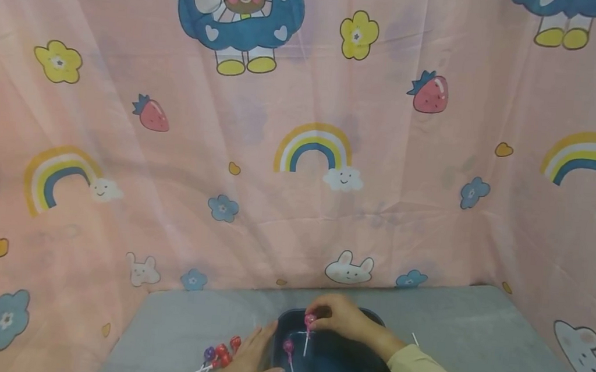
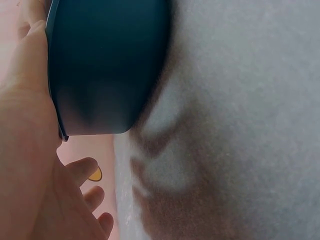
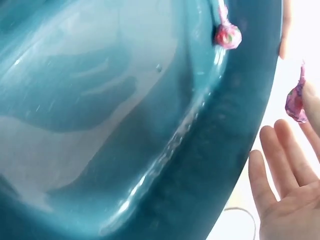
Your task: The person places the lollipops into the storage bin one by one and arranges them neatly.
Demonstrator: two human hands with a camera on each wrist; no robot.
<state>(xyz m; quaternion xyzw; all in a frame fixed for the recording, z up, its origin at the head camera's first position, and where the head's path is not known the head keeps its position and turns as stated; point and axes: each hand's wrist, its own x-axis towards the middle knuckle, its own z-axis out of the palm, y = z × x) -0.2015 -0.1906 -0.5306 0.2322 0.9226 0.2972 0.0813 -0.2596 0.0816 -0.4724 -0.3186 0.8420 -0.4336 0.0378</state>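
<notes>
A pink-wrapped lollipop [image 1: 310, 320] is pinched by its head between my right thumb and fingers, its white stick pointing down. This right hand [image 1: 340, 318] is above the far left part of a dark blue plastic basin [image 1: 333, 364]. Inside, against the left wall, lies another pink lollipop [image 1: 289, 347]; the right wrist view also shows a lollipop [image 3: 229, 36] at the wall. My left hand [image 1: 250, 357] rests at the basin's left rim, fingers extended along the outside, thumb at the edge. In the left wrist view several fingertips [image 2: 94, 198] stand apart from the basin wall.
Left of my left hand, several red and purple lollipops [image 1: 220, 352] lie bunched on the grey tabletop [image 1: 171, 328]. A white stick [image 1: 414, 339] shows right of the basin, partly behind my right sleeve [image 1: 430, 371]. A pink patterned curtain [image 1: 295, 221] hangs behind the table.
</notes>
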